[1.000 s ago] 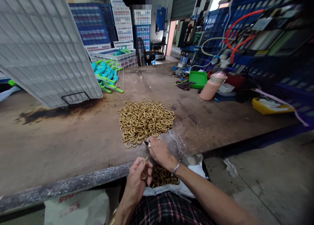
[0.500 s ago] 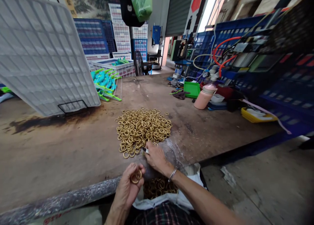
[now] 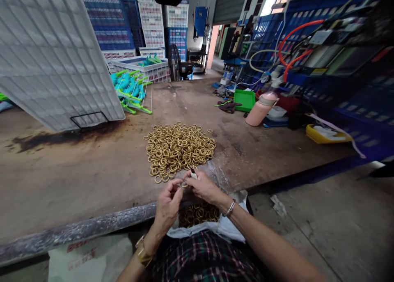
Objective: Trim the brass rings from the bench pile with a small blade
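Note:
A heap of gold-coloured metal rings point(image 3: 181, 146) lies on the table in front of my hands. My left hand point(image 3: 168, 205) is closed, its thumb and fingertips pinching at one gold ring point(image 3: 184, 185); anything else in its palm is hidden. My right hand point(image 3: 205, 187) meets it from the other side, fingers closed round a small white tool with a dark tip point(image 3: 193, 174), whose kind I cannot make out. Its fingertips touch or nearly touch the same ring. Below both hands, a white sack point(image 3: 212, 227) in my lap holds more rings point(image 3: 198, 214).
A white ribbed plastic panel point(image 3: 61, 60) leans at the left on a black wire stand. Behind it lie teal-and-green plastic pieces point(image 3: 131, 89). A pink bottle point(image 3: 260, 110), a green tray point(image 3: 244, 100) and a yellow tray point(image 3: 326, 134) stand at the right. The table's front edge point(image 3: 92, 224) runs before me.
My left hand has moved up and forward from the table's edge to meet my right hand. The right hand has turned, tool tip now upward, near a ring. The view has tilted down.

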`<move>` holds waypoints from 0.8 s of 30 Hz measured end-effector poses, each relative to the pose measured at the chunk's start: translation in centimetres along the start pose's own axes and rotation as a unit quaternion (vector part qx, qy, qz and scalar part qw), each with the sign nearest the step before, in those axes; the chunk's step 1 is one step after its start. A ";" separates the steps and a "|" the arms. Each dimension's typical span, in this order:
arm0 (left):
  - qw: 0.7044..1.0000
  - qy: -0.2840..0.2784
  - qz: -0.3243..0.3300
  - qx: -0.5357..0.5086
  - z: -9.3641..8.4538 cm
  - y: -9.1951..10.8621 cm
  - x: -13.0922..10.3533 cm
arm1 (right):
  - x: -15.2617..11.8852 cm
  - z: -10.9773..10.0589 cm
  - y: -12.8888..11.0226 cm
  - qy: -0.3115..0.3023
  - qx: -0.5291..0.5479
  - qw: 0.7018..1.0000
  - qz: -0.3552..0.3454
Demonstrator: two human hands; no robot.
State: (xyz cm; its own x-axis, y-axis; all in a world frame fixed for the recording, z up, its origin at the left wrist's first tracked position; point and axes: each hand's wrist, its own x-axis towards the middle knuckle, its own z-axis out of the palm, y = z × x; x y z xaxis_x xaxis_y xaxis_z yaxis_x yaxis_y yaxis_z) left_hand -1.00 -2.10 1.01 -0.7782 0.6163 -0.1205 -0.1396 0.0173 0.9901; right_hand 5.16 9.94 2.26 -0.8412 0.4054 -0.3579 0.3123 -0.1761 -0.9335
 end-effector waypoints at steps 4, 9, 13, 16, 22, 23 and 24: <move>0.996 -0.022 0.072 0.053 0.1 0.0 0.1 | -0.4 0.5 -0.1 -0.013 0.050 0.998 0.020; 0.997 -0.051 -0.047 -0.020 0.2 -0.3 -0.1 | -0.3 0.6 0.5 0.038 -0.031 0.998 -0.049; 0.990 -0.066 -0.119 -0.047 0.6 0.0 -0.5 | 0.0 0.3 1.0 0.069 -0.123 0.983 -0.115; 0.986 -0.073 -0.134 -0.073 0.7 0.1 -0.7 | 0.0 0.2 1.1 0.064 -0.161 0.975 -0.141; 0.972 -0.098 -0.147 -0.154 0.5 -0.3 -0.7 | -0.2 0.0 0.8 0.043 -0.170 0.974 -0.146; 0.971 -0.097 -0.151 -0.161 0.5 -0.3 -0.7 | -0.2 -0.1 0.9 0.047 -0.178 0.972 -0.144; 0.970 -0.092 -0.153 -0.164 0.5 -0.3 -0.7 | -0.3 -0.2 1.0 0.056 -0.193 0.969 -0.146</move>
State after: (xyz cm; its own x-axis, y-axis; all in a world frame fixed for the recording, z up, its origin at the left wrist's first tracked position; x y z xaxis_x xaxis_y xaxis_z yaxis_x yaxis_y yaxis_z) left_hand -0.10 -2.20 0.83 -0.5518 0.7525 -0.3594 -0.5570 -0.0118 0.8304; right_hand 5.76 9.83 1.43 -0.8718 0.4865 -0.0573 0.2283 0.3000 -0.9262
